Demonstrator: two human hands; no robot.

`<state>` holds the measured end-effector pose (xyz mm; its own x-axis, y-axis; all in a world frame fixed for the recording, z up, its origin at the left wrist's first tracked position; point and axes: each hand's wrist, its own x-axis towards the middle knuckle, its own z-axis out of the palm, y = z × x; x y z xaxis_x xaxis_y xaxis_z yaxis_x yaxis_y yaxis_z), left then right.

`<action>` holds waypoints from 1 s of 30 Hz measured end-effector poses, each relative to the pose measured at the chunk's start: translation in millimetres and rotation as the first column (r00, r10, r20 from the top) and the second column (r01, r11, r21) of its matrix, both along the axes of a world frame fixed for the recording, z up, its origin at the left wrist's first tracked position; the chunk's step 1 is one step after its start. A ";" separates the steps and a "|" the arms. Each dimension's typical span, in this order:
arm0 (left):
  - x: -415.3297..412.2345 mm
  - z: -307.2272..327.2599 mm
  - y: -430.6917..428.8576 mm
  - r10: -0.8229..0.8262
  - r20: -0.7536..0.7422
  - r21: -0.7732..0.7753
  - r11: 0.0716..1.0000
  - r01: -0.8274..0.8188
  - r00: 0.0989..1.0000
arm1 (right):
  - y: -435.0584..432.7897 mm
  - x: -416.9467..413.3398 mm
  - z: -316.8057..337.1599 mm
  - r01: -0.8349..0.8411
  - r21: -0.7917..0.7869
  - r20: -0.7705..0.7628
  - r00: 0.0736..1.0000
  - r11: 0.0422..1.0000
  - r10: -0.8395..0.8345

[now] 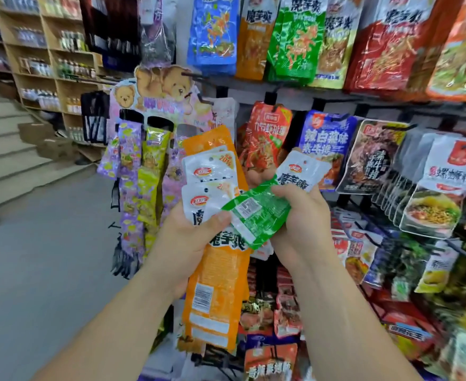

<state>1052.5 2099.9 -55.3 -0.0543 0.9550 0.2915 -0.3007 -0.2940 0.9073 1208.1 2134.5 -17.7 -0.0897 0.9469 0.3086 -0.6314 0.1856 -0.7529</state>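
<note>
My left hand (190, 240) grips a stack of several orange snack packets (216, 292) with white tops, held upright in front of the rack. My thumb presses on the front of the stack. My right hand (300, 221) holds a green snack packet (256, 215), turned so that its back label with a barcode faces me. The green packet lies crosswise over the orange stack, and its white top (299, 171) sticks out above my right fingers. Both hands are close together at the centre of the view.
A metal rack (336, 99) with hooks carries hanging snack packets in blue, green, red and orange on the right. A cardboard bear display (157, 89) with purple and yellow sachets hangs at the left. Wooden shelves (50, 50) with bottles and steps (6, 149) are far left, over grey floor.
</note>
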 end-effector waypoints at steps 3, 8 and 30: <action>-3.3 6.6 1.0 0.050 -0.008 0.005 0.999 -0.049 0.999 | 1.3 9.0 17.8 -0.024 -0.021 -0.070 0.997 0.999 0.022; -7.1 34.2 5.4 0.088 -0.045 0.110 0.990 -0.082 0.995 | 1.3 15.0 45.2 0.157 0.021 0.059 0.986 0.987 -0.158; -17.3 210.2 95.7 0.207 0.015 0.443 0.876 -0.192 0.978 | 77.5 33.4 264.1 0.515 0.623 0.388 0.450 0.589 -0.804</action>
<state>1035.2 2195.6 154.9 -0.2134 0.6978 0.6838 -0.1667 -0.7157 0.6783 1241.5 2212.1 246.4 0.2220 0.6050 0.7647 0.3605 0.6778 -0.6408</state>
